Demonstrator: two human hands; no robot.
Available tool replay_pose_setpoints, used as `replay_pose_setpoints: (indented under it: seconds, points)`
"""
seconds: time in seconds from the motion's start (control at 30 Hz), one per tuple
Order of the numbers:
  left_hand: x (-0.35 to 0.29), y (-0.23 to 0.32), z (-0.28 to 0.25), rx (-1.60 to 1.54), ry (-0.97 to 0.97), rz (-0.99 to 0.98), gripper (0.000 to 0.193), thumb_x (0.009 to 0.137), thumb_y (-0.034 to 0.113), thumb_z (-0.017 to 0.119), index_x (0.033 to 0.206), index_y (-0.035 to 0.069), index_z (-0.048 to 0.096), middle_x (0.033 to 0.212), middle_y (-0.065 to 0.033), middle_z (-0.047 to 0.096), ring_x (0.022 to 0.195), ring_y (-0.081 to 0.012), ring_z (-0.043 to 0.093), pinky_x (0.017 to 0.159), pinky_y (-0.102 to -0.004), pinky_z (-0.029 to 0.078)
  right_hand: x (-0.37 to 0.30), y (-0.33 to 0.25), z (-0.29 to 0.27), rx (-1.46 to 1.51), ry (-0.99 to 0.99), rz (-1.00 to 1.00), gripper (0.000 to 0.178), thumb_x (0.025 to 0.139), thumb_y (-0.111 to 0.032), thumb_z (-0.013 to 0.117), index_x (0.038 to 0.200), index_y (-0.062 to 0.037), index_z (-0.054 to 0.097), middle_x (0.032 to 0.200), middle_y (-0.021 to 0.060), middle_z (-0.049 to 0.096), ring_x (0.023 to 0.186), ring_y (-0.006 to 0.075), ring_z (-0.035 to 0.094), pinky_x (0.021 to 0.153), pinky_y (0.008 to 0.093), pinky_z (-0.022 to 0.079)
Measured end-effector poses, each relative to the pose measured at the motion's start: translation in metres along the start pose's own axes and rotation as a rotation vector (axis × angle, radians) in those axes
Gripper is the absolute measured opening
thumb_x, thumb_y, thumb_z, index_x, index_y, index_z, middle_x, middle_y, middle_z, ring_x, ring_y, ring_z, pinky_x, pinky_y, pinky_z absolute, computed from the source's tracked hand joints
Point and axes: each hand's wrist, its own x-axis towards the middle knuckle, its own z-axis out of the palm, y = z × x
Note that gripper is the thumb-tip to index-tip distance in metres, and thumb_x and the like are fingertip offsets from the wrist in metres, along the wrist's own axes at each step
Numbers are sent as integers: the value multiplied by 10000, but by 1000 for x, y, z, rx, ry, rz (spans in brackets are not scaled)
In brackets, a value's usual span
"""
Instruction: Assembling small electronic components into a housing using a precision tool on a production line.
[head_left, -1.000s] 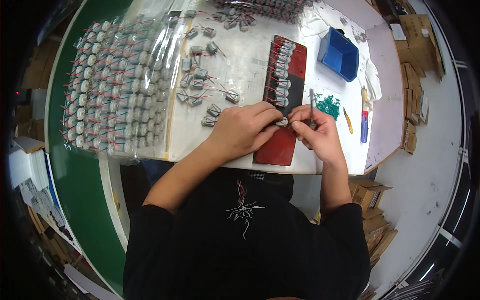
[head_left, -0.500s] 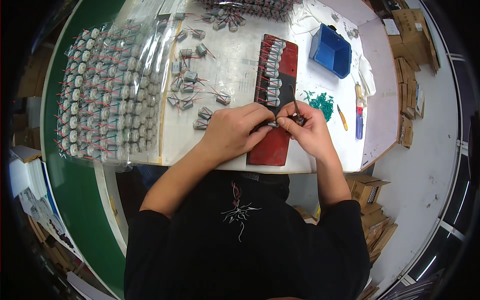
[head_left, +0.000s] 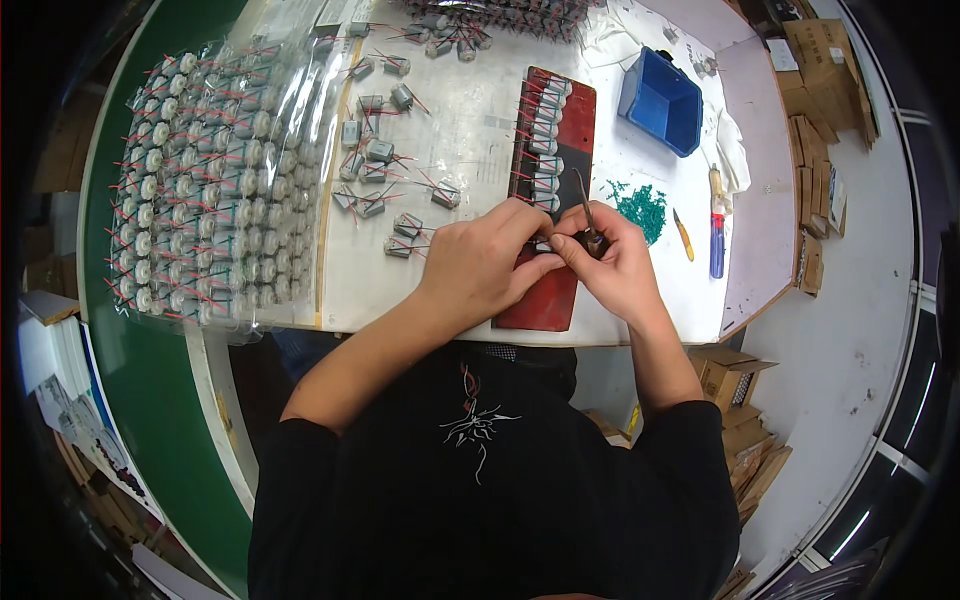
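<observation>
Over the near end of a dark red tray (head_left: 565,290) on the white worktop (head_left: 470,110), the left hand (head_left: 487,262) pinches a small motor (head_left: 543,246) while the right hand (head_left: 610,262) is closed on thin tweezers (head_left: 586,208) touching it. The tray's far half holds a row of similar motors (head_left: 540,135). A blue bin (head_left: 660,100) beyond looks bare inside, and a clear bag (head_left: 215,190) at the left is packed with motors.

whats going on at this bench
A person seated at a white worktable works with both hands over a dark red tray lined with a row of small motors. The left hand pinches a small motor between its fingers, and the right hand holds a thin dark tool against it. Loose motors with red leads lie scattered beside a clear bag of many more. A blue bin sits at the far right.
</observation>
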Motion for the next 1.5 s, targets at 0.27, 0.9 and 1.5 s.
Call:
replay_pose_setpoints:
  seconds: [0.27, 0.9, 1.5]
  points:
    - [3, 3, 3, -1, 16, -46, 280, 839, 317, 809, 1051, 146, 743, 962, 18, 714, 764, -189, 711, 639, -318, 550, 1, 5, -4, 81, -12, -1, 115, 910, -6, 759, 923, -4, 645, 922, -16, 612, 777, 33, 554, 671, 200, 448]
    - [9, 2, -3, 81, -53, -55, 226, 828, 352, 813, 1017, 228, 825, 968, 66, 728, 771, -163, 719, 622, -296, 546, 8, -2, -29, -1010, -120, -392, 494, 1020, -434, 578, 706, -64, 672, 628, 127, 646, 576, 333, 656, 513, 443, 500]
    - [12, 3, -7, 53, -134, -80, 231, 859, 359, 769, 1015, 193, 808, 995, 39, 703, 803, -242, 718, 670, -390, 562, 18, 0, -32, -1128, -266, -367, 471, 1033, -412, 557, 728, -67, 659, 664, 128, 657, 578, 341, 645, 524, 437, 508]
